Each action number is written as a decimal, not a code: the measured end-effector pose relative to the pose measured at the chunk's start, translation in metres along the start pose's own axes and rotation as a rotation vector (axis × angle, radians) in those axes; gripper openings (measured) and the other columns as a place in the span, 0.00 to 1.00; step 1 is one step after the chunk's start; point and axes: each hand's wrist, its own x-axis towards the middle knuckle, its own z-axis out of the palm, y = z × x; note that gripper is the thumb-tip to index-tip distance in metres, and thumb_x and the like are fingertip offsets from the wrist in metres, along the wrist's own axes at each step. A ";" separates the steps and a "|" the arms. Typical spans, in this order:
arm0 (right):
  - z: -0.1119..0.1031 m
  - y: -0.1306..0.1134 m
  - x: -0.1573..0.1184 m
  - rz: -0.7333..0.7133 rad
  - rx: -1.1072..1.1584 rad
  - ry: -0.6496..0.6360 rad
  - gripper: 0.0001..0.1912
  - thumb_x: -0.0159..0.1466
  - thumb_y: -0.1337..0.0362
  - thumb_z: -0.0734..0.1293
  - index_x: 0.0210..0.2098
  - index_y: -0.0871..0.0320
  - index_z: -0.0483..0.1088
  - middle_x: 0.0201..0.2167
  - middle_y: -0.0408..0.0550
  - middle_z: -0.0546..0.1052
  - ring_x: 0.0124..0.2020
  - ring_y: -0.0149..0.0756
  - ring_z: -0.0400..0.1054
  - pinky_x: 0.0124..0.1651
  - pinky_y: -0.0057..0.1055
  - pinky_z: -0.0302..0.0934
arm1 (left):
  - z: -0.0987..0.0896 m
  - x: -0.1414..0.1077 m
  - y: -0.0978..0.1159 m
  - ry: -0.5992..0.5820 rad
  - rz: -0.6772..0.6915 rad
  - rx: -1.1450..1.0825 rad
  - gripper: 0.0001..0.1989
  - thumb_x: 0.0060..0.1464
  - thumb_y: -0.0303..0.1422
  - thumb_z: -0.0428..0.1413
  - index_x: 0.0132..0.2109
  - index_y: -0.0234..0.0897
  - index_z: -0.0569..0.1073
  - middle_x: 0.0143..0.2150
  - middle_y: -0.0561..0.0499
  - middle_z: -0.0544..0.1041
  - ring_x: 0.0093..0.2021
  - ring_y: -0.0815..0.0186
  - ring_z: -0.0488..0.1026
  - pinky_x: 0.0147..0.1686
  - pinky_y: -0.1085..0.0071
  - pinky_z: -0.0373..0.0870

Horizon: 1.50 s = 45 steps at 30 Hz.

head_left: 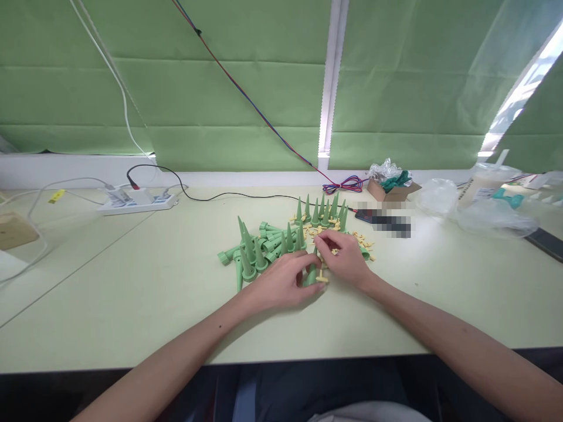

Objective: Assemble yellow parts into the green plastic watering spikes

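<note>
My left hand (288, 278) curls around an upright green plastic spike (312, 274), its thumb and fingers on either side of the cone. Fingers of my right hand (345, 256) are pinched together right by the tip of that spike; what they hold, if anything, is too small to make out. A yellow T-shaped valve piece (322, 276) shows at the spike's side, close to my left fingertips. Left of my hands, several green spikes (247, 249) stand upright and others lie in a pile. Behind my hands is another group of standing spikes (324, 214), with small yellow pieces (363, 241) scattered around.
At the back right are a phone (382, 221) on a black cable, a small cardboard box (391, 190) and a drink cup (486, 181) with plastic bags. A white power strip (138, 202) lies at the back left. The table (145, 305) ends just before my body.
</note>
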 end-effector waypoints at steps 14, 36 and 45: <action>0.001 0.001 0.000 -0.098 0.032 0.211 0.11 0.67 0.63 0.63 0.29 0.58 0.70 0.23 0.44 0.74 0.22 0.30 0.65 0.27 0.28 0.62 | 0.004 0.002 -0.009 0.215 -0.016 0.077 0.14 0.60 0.33 0.54 0.53 0.41 0.68 0.44 0.49 0.67 0.32 0.68 0.67 0.32 0.70 0.67; 0.001 0.002 -0.002 -0.148 0.053 0.138 0.10 0.66 0.67 0.63 0.27 0.58 0.68 0.22 0.43 0.72 0.22 0.29 0.62 0.28 0.28 0.60 | 0.005 0.005 -0.013 0.567 0.059 0.115 0.13 0.59 0.28 0.54 0.51 0.39 0.72 0.38 0.53 0.68 0.24 0.75 0.62 0.26 0.74 0.66; 0.001 0.000 -0.002 -0.167 0.049 0.099 0.10 0.66 0.66 0.63 0.28 0.58 0.69 0.22 0.43 0.71 0.21 0.29 0.61 0.26 0.27 0.58 | 0.005 0.004 -0.012 0.549 0.091 0.089 0.13 0.59 0.28 0.54 0.51 0.39 0.72 0.38 0.53 0.68 0.23 0.75 0.63 0.27 0.74 0.66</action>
